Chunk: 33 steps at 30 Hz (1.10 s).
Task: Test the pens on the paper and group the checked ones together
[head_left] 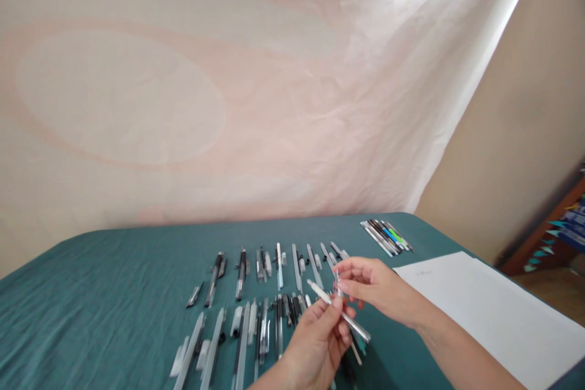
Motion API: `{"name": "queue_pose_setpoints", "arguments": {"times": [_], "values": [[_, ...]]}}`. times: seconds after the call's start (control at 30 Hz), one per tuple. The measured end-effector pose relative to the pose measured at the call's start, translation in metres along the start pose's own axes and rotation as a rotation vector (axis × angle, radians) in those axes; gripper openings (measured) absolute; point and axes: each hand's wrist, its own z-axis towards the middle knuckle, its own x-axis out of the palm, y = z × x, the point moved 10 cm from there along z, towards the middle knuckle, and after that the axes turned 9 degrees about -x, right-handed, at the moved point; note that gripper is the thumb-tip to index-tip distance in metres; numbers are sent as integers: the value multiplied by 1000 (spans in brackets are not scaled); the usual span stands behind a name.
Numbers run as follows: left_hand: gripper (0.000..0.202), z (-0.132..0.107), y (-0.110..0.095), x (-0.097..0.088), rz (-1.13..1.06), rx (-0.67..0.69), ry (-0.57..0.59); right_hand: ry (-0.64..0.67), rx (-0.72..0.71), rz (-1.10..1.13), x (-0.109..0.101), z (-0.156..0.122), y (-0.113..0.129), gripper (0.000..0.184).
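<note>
Left hand (322,332): is grasping a white pen (320,293) between thumb and fingers, above the table's near middle.
White pen: is slanting from far left to near right.
Right hand (368,285): is pinching a small clear piece (339,283) just right of the pen's far part.
Far row (297,267): pens and small parts are lying left of the right hand.
Near row (189,350): more are lying left of the left hand.
Far right: a pen bunch (388,237) is resting on green cloth (91,298).
Right: white paper (484,311) is lying flat.

Slim whitish pen (320,292), held aslant, beside a small clear piece (337,283)
</note>
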Motion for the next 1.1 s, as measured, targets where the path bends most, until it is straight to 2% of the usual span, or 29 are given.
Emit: {"name": "queue_pose_setpoints", "arguments": {"times": [0.33,0.47,0.6,0.83,0.97,1.1], "values": [[9,0,-11,-13,-35,50,-114,-85,-33,130,-10,2,7,31],[6,-4,-34,-17,-65,156,-162,-106,-17,165,-11,2,2,28],[8,-8,-59,-19,-67,260,-204,-106,-30,98,-12,4,-1,30],[7,-10,-83,-27,-82,353,-234,-92,-37,30,-11,7,-4,34],[6,-10,-86,-29,-83,370,-227,-80,-43,86,-5,9,-7,30],[6,-7,-79,-29,-77,354,-206,-116,-72,102,-3,10,-5,29]]}}
